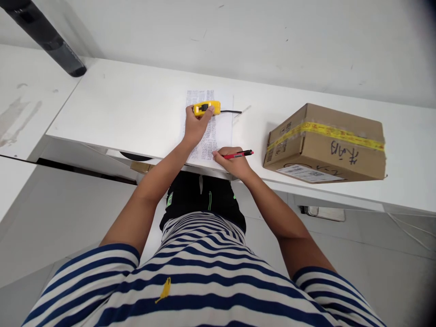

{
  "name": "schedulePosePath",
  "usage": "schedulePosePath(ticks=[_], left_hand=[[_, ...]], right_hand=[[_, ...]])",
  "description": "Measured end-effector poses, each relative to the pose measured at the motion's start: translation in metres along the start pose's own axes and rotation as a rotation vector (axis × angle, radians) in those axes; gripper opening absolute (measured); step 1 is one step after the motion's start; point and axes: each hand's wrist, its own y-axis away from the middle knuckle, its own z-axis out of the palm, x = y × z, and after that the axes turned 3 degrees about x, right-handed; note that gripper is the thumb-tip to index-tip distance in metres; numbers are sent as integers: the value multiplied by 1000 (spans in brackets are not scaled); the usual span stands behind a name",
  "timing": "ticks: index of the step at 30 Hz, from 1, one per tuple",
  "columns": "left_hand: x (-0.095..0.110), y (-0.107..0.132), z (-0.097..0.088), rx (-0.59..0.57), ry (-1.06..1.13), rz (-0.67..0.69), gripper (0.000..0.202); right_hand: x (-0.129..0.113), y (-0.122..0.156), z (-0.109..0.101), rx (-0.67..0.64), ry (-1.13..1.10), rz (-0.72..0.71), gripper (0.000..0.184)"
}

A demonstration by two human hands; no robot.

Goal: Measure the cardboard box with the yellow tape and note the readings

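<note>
1. Nearest is the right hand (236, 163), resting at the sheet's near right corner. Its fingers pinch a red pen (240, 154), whose black end sticks out to the right; the tip is hidden by the hand. For a clean line, a light grip low on the pen and a steady wrist should serve best.
2. Just beyond, the sheet (223, 131) lies on the desk (136, 104), its left part crowded with small print, its right part mostly plain. It would pay to keep it flat and square, since a loose page may skid under the pen.
3. Farther and to the left, the left hand (197, 127) grips a yellow tape measure (206, 108) at the sheet's far part, thumb on its right end and fingers around its left. A black strap (231, 111) runs from it to the right. Firm, even pressure there could also pin the paper; the strap is best kept clear of any writing.
4. On the right, well apart from the tape measure, stands a box (361, 161) of brown cardboard, closed, with yellow packing tape (344, 132) across it, a white label (308, 173) and handwriting. Its contents cannot be seen.
5. Farthest is the pale wall (255, 36).
</note>
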Motion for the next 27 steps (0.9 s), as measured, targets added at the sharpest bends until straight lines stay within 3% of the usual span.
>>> schedulePosePath(ticks=[10, 22, 27], left_hand=[[4, 3, 0, -12, 33, -21, 50], [11, 8, 0, -4, 14, -33, 56], [9, 6, 1, 2, 22, -45, 52]], right_hand=[[5, 1, -1, -17, 42, 20, 59], [10, 0, 2, 66, -60, 71, 58], [8, -1, 0, -6, -53, 37, 61]])
